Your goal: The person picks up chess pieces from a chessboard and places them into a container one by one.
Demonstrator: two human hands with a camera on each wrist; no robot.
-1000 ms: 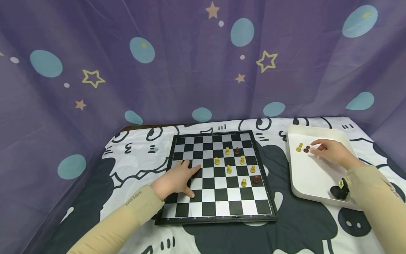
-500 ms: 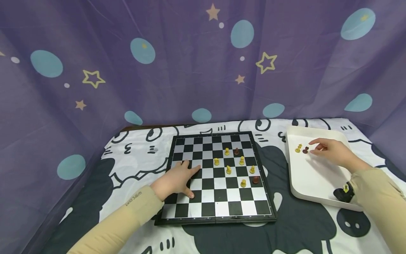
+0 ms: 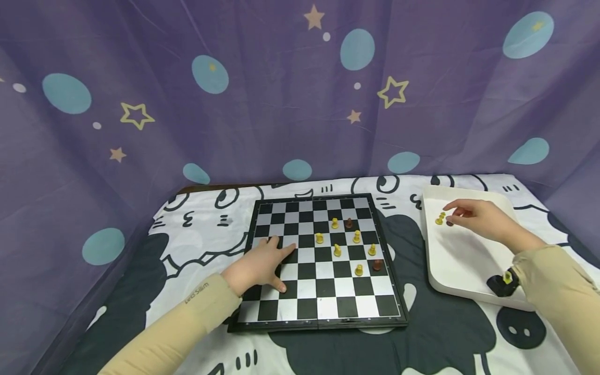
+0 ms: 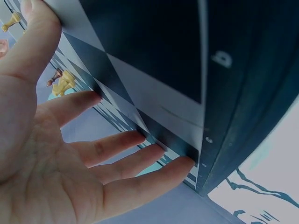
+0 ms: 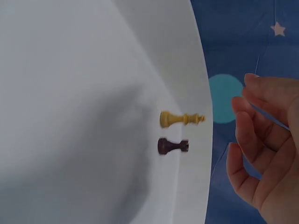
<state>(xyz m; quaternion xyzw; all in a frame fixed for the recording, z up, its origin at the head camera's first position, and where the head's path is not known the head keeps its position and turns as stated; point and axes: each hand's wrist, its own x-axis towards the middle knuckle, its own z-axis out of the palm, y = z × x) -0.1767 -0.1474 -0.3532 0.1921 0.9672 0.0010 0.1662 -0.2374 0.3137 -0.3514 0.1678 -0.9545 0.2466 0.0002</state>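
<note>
My left hand (image 3: 257,268) lies over the left side of a black-and-white chessboard (image 3: 328,307), fingers spread and fingertips on its squares (image 4: 180,154). My right hand (image 3: 485,221) hovers over a white tray (image 3: 459,273), thumb and fingers bent loosely with nothing between them. Below it in the tray stand a yellow king (image 5: 180,118) and a dark brown rook (image 5: 173,146), side by side in the right wrist view. From the head view, my fingers partly cover the rook. On the board stand several yellow chess pieces (image 3: 337,251) and two dark ones (image 3: 377,265).
A cloth with black-and-white cartoon faces (image 3: 211,213) covers the table under board and tray. Behind it hangs a purple curtain (image 3: 281,104) with stars and blue ovals. A black wrist strap (image 3: 501,285) sits on my right wrist, above the tray's near end.
My right hand has shifted left over the tray, so its fingers now overlap the dark rook in the head view. My left hand stays where it was on the board.
</note>
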